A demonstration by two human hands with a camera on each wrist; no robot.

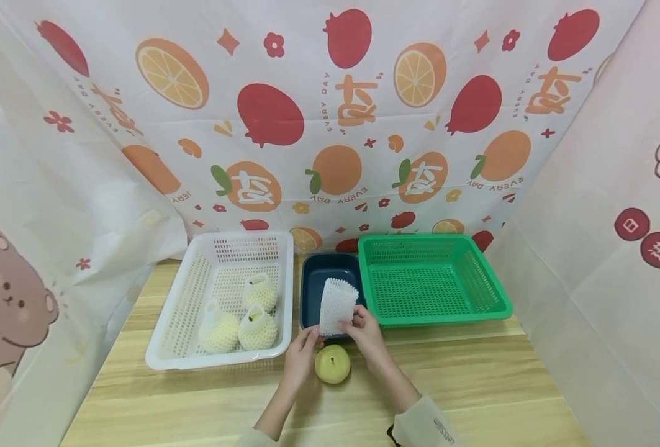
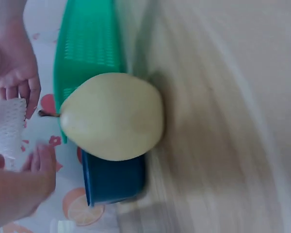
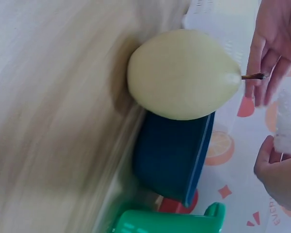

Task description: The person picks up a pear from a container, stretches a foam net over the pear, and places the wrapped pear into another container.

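A white foam net sleeve (image 1: 338,307), flat and raised, is held between both hands above the blue tray. My right hand (image 1: 366,335) pinches its lower right side between thumb and fingers. At the lower left corner, my left hand (image 1: 300,357) has thumb and fingertips on the sleeve's edge. Below and between the hands a bare yellow pear (image 1: 332,364) stands on the table, stem up. Both wrist views show the pear (image 2: 114,116) close by, with the sleeve (image 3: 287,121) beyond its stem.
To the left, a white basket (image 1: 164,335) holds several pears in foam nets (image 1: 258,329). A dark blue tray (image 1: 313,282) stands behind the hands, beside a green basket (image 1: 441,320) on the right. Patterned cloth (image 1: 318,124) walls the back and sides of the wooden table (image 1: 475,385).
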